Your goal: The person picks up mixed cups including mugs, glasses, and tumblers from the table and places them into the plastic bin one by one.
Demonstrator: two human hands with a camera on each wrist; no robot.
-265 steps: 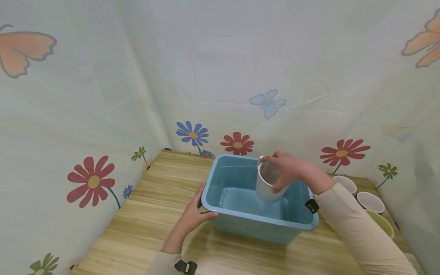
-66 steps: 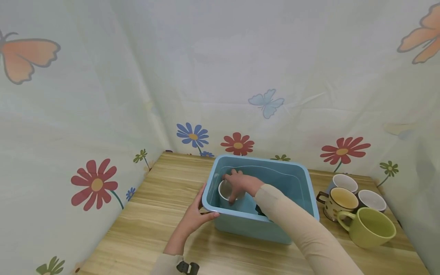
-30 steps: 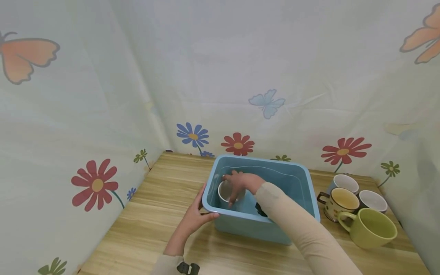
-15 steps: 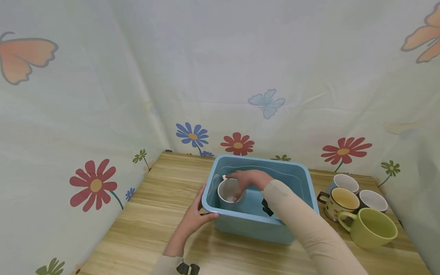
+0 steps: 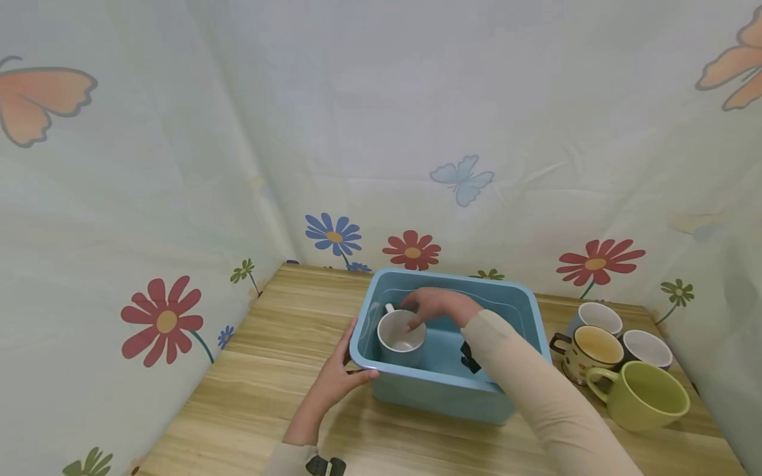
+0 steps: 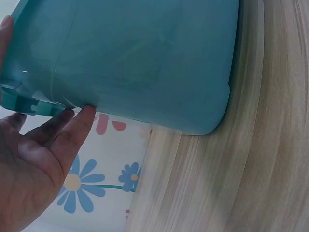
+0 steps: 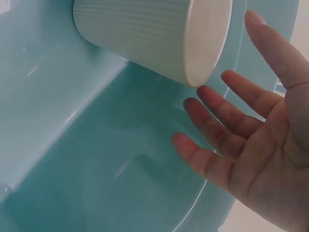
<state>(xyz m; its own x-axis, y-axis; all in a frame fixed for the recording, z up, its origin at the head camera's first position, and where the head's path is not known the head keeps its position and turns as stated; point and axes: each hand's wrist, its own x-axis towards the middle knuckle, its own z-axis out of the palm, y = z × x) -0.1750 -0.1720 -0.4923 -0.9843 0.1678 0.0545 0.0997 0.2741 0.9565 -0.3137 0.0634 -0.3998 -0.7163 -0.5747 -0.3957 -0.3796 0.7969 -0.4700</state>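
A white mug point(image 5: 401, 338) stands upright at the left end inside the blue plastic tub point(image 5: 440, 398); its handle points to the back left. My right hand point(image 5: 439, 305) hovers over the mug's right side. In the right wrist view, the fingers of my right hand point(image 7: 260, 145) are spread and relaxed beside the rim of the ribbed mug point(image 7: 135, 34), the nearest fingertip very close to it. My left hand point(image 5: 335, 377) holds the tub's left front corner, thumb at the front rim. The left wrist view has the fingers of my left hand point(image 6: 41, 164) under the tub's rim.
Right of the tub stand a beige mug with a dark handle point(image 5: 595, 345), a green mug point(image 5: 649, 400) and two cups with white insides, the rear one point(image 5: 598, 318) and the right one point(image 5: 647, 348). Patterned cloth point(image 5: 357, 132) hangs behind the wooden table point(image 5: 250, 383).
The white mug has gone from the tub's right half to its left end, where my right hand let go of it and drew back up and rightward. The left hand stays put.
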